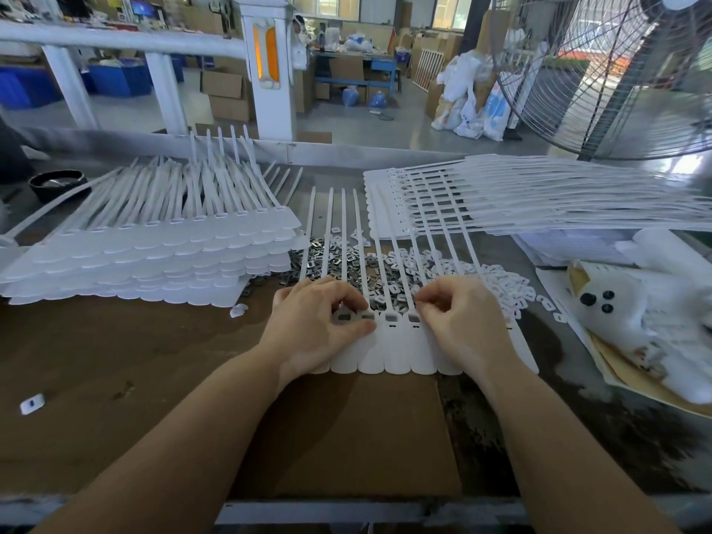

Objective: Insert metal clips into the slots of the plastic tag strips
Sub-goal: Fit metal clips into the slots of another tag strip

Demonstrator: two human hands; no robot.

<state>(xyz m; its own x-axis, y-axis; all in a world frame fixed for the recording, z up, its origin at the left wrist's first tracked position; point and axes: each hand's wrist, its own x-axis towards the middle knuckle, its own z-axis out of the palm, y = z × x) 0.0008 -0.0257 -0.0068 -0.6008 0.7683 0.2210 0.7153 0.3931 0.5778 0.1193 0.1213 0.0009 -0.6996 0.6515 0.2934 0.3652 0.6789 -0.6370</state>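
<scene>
Head view of my workbench [115,360]. A joined strip of white plastic tags [389,348] lies flat before me on a sheet of brown cardboard [346,437], its scalloped tag ends toward me and its long thin tails running away over a loose heap of metal clips [346,264] mixed with small white plastic pieces [501,283].

My left hand [319,321] rests on the left part of the strip, fingers curled down onto the row of slots, thumb lying along the tag face just below them. Metal shows in the two slots by its fingertips; whether it pinches a clip I cannot tell.

My right hand [458,317] rests on the right part of the strip, fingers curled, thumb and forefinger drawn together at the slot beside an uncovered one; what lies between them is hidden.

To the left, touching nothing I hold, sits a tall stack of tag strips [154,256]; at far right lies a second stack [520,198], tails pointing right. A black bowl [57,183] stands at far left. A single white piece [32,403] lies apart on the near left of the bench. A large wire-guarded fan [616,71] stands beyond the right stack.
</scene>
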